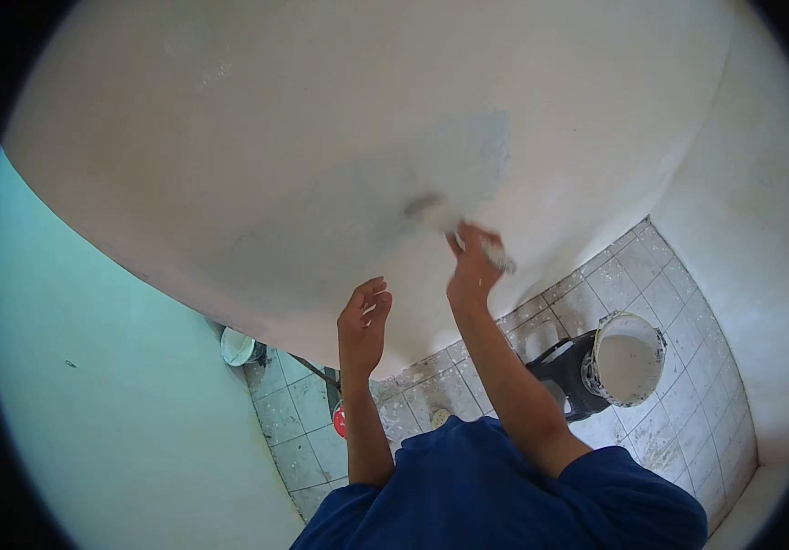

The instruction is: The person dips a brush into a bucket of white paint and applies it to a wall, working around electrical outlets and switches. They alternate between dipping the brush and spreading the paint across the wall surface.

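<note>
My right hand (475, 266) is closed around the handle of a paint brush (438, 214), whose bristles are blurred and lie against or very near the wall (596, 101). A darker, greyish damp-looking patch (349, 211) spreads over the wall to the left of the brush and above it. Lower and to the left, my left hand (363, 323) is raised in front of the wall with its fingers loosely curled and apart, holding nothing.
On the tiled floor (614, 284) at the right, a bucket of pale paint (628, 367) stands beside a black object (570, 374). A smaller white container (238, 347) is at the lower left, and a red item (339, 419) is near my left forearm.
</note>
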Tool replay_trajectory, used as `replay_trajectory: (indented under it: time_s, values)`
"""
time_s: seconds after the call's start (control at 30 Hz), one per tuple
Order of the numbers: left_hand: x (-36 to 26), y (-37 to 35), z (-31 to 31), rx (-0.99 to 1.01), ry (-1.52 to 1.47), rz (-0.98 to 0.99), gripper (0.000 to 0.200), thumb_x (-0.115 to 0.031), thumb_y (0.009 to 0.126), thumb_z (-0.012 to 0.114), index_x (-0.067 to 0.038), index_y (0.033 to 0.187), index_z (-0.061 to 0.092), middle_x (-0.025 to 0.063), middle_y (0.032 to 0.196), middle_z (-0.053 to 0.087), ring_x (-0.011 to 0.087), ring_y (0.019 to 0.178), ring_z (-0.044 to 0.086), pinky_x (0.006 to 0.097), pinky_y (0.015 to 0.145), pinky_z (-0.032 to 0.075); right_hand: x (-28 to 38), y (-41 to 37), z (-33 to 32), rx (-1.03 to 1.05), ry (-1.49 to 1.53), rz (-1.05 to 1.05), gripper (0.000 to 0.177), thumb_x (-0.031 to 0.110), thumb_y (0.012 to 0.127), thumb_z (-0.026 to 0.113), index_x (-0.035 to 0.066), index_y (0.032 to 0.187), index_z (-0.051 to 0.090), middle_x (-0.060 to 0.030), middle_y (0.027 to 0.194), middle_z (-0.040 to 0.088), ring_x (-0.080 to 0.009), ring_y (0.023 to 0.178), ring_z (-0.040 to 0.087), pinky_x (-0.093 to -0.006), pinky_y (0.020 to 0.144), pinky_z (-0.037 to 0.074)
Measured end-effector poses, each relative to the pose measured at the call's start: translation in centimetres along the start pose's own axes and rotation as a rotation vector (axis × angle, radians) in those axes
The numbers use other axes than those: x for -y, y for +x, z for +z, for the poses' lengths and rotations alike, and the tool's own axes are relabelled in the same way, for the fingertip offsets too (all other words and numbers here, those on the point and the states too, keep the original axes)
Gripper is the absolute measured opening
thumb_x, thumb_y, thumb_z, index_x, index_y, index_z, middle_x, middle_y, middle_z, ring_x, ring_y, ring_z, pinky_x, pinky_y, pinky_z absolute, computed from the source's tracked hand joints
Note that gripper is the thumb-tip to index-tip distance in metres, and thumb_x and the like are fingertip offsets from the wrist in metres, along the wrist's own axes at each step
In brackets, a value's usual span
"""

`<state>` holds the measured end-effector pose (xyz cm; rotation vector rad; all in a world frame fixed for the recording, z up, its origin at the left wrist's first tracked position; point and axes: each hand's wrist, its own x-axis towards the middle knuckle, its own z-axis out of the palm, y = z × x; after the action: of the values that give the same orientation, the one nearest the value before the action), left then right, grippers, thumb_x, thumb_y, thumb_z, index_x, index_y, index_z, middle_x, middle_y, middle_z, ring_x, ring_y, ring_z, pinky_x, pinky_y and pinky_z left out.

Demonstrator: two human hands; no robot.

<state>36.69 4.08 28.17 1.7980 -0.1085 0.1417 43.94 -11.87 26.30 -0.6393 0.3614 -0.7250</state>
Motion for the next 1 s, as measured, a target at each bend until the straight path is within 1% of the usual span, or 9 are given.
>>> replay_trajectory:
  time_s: [0.17,0.27,0.37,0.47,0.53,0.67,0.77,0.9,1.0]
  values:
    - [-0.1,-0.1,-0.4,0.013,0.017,-0.014,0.031,-0.02,0.095,0.059,-0.001,0.12,0.058,0.012,0.113,0.065,0.0204,0.107,0.06,0.0339,0.097,0.043,9.3,-3.5,9.6,0.14,0.21,-0.137,0.02,0.003,0.08,0.07,0.0,0.087,0.052,-0.012,0.096,0.061,-0.0195,0.09,0.062,-0.0369,0.083,0.058]
    - [0.1,-0.1,-0.8,-0.006,0.015,-0.023,0.031,-0.02,0.095,0.059,-0.002,0.119,0.058,0.0115,0.112,0.065,0.0201,0.107,0.06,0.0337,0.097,0.043,0.7,-2.0,3.4,0.05,0.008,-0.081,0.014,0.004,0.083,0.069,-0.001,0.087,0.056,-0.0107,0.092,0.062,-0.019,0.084,0.063,-0.0342,0.08,0.058]
    - [0.2,-0.3,-1.5,-0.003,0.023,-0.002,0.031,-0.02,0.094,0.06,-0.002,0.119,0.059,0.0109,0.112,0.066,0.0201,0.106,0.06,0.0336,0.097,0.043,-8.2,-1.7,-8.4,-0.13,-0.176,0.017,0.015,0.004,0.082,0.069,0.0,0.086,0.056,-0.011,0.091,0.062,-0.0207,0.086,0.064,-0.0346,0.076,0.058]
    - [0.8,-0.3,-2.6,-0.025,0.068,0.027,0.029,-0.018,0.094,0.061,-0.005,0.12,0.059,0.0083,0.113,0.065,0.0179,0.101,0.061,0.0328,0.086,0.049,-8.7,-2.2,-10.2,-0.187,-0.128,0.091,0.017,0.001,0.08,0.068,0.0,0.089,0.054,-0.0113,0.094,0.061,-0.0226,0.09,0.063,-0.0387,0.08,0.059]
    - [1.1,-0.2,-3.0,-0.029,0.053,0.042,0.029,-0.018,0.094,0.06,-0.005,0.12,0.059,0.0084,0.113,0.065,0.0178,0.101,0.061,0.0325,0.085,0.05,-7.0,-1.5,-7.0,-0.15,-0.08,0.079,0.019,0.001,0.08,0.068,0.0,0.091,0.052,-0.0114,0.097,0.06,-0.0225,0.093,0.062,-0.0405,0.083,0.058]
    - [0.8,-0.7,-3.3,-0.05,0.04,0.033,0.029,-0.017,0.094,0.06,-0.004,0.12,0.059,0.0086,0.113,0.065,0.0176,0.1,0.061,0.0318,0.085,0.05,4.3,-3.7,6.4,0.056,0.157,-0.01,0.017,0.003,0.083,0.068,0.003,0.089,0.052,-0.01,0.097,0.06,-0.0191,0.092,0.062,-0.037,0.086,0.056]
    - [1.6,-1.0,-4.0,-0.051,0.021,0.03,0.029,-0.017,0.094,0.06,-0.004,0.12,0.059,0.0087,0.113,0.065,0.0172,0.1,0.061,0.0315,0.084,0.05,6.2,-5.7,7.6,0.083,0.136,-0.096,0.016,0.002,0.083,0.067,0.003,0.087,0.051,-0.0092,0.095,0.06,-0.0184,0.092,0.061,-0.0354,0.088,0.055]
    - [1.9,-1.3,-4.7,-0.06,0.04,0.021,0.029,-0.017,0.094,0.061,-0.004,0.12,0.059,0.0082,0.113,0.065,0.0169,0.1,0.061,0.0314,0.085,0.05,-10.5,-3.4,-7.5,-0.112,-0.113,0.044,0.018,0.003,0.081,0.069,0.001,0.089,0.053,-0.0111,0.093,0.061,-0.0222,0.09,0.063,-0.0396,0.08,0.059]
    - [1.8,-1.4,-5.5,-0.075,0.046,0.02,0.028,-0.017,0.094,0.06,-0.004,0.119,0.059,0.0086,0.112,0.065,0.017,0.1,0.061,0.0314,0.085,0.05,-12.4,-4.0,-11.1,-0.203,-0.147,0.128,0.016,0.0,0.081,0.067,0.001,0.09,0.053,-0.0125,0.092,0.061,-0.026,0.088,0.065,-0.0408,0.08,0.059]
